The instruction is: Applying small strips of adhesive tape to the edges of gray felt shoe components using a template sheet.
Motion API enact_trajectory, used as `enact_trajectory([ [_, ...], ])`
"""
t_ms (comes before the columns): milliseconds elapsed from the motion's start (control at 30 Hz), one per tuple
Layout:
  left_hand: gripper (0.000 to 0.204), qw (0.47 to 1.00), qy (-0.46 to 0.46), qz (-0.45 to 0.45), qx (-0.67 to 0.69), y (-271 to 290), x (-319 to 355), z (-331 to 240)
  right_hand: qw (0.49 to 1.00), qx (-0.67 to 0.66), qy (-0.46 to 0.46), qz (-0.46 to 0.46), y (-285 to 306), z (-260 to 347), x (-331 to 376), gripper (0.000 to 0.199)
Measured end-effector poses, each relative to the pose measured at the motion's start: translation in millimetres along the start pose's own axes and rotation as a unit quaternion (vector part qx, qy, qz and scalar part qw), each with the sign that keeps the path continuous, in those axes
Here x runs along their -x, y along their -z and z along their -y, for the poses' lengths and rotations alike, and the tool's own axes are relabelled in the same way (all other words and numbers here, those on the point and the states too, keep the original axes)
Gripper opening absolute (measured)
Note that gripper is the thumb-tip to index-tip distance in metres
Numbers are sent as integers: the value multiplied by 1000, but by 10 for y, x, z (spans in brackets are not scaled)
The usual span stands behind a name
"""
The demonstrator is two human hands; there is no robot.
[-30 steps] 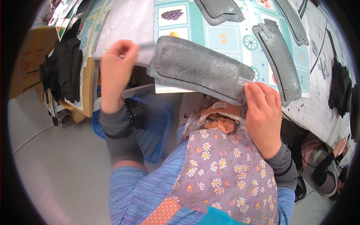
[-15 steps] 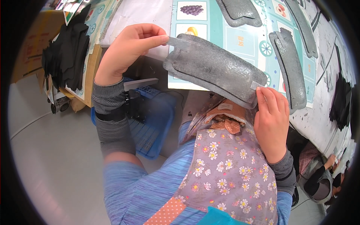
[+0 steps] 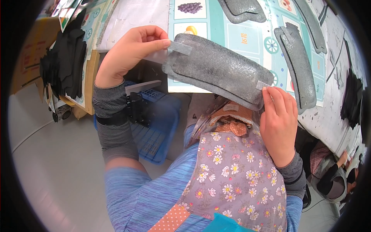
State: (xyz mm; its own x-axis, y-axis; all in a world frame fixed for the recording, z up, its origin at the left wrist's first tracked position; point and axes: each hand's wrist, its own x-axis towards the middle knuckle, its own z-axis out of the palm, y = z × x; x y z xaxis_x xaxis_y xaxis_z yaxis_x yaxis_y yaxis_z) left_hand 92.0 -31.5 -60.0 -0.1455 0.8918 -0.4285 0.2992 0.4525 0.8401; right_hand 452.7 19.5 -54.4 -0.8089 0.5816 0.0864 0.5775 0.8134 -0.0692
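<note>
The pad was grey, long and slightly bowed, with a mottled, shiny surface and a dark line running along its near side. It lay slantwise over a printed sheet, its left end farther off than its right, its lower right part reaching past the sheet's near edge. The pale left strip jutted outward at its far left corner; the right strip sat at its right end.

Grey strip: pebbly, glossy. Patterned mat: smooth, shiny. Apron: matt cloth. Basket: blue plastic.
</note>
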Motion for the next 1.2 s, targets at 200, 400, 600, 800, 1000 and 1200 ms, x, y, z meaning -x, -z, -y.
enact_trajectory([
  [200,12,999,-3,11,-48,-43,-24,-4,1000,-3,-5,10,10,8,5,37],
  [400,14,996,-14,2,-87,-93,-34,-15,1000,-1,-6,9,13,11,5,37],
  [600,16,990,-22,-26,-134,-152,-29,14,1000,-10,-12,13,8,9,2,38],
  [800,18,987,-43,-63,-139,-231,-23,43,1000,-11,-11,14,6,5,11,39],
  [1000,14,932,-134,-174,-287,-324,52,13,1000,-16,-13,12,2,5,20,39],
  [1200,22,837,-359,-169,-375,-486,125,65,1000,-10,3,4,-8,-28,28,38],
])
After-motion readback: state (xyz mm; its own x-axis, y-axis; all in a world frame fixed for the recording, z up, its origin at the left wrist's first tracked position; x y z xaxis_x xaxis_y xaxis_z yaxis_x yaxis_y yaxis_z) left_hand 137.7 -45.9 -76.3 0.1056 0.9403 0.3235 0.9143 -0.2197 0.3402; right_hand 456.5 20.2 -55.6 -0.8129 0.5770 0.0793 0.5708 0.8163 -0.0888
